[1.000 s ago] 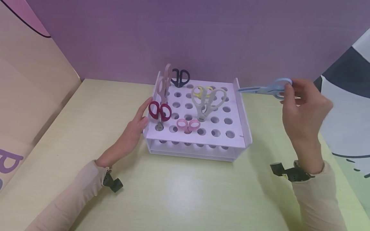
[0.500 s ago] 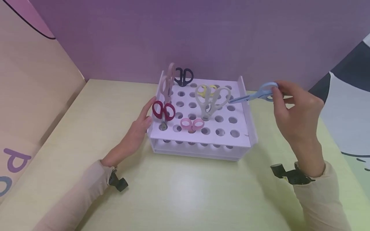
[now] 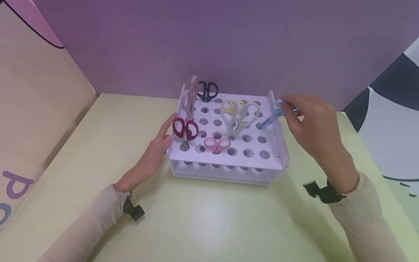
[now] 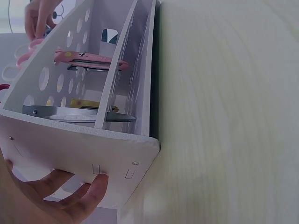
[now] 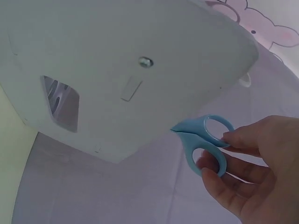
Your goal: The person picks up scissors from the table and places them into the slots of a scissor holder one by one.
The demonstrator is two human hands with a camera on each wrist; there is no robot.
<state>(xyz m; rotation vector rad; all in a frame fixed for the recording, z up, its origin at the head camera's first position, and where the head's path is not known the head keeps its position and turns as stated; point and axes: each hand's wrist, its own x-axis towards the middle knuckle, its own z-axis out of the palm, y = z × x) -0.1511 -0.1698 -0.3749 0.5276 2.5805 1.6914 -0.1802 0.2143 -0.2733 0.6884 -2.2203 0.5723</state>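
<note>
My right hand [image 3: 315, 125] pinches a pair of light blue scissors [image 3: 274, 115] by the finger loops. Their blades slant down and left, with the tips right at a hole near the right side of a white perforated rack [image 3: 283, 153]. In the right wrist view the blue loops [image 5: 209, 156] show between thumb and fingers, while the blades are hidden behind the side panel [image 5: 187, 60]. My left hand [image 3: 154, 151] rests against the rack's left side. Seen from the left wrist, its fingertips [image 4: 99, 184] touch the outer face of that panel.
Several scissors stand in the rack: dark red [image 3: 185, 128], dusty pink [image 3: 190, 100], black [image 3: 207, 91], yellow [image 3: 226, 109], white [image 3: 240, 118] and small pink [image 3: 217, 145]. The rack sits on a pale wooden table [image 3: 209, 218], with a purple wall [image 3: 229, 47] behind.
My right hand has carried the blue scissors left from beside the rack to over its right-hand holes, tilting the tips downward. My left hand has stayed at the rack's side.
</note>
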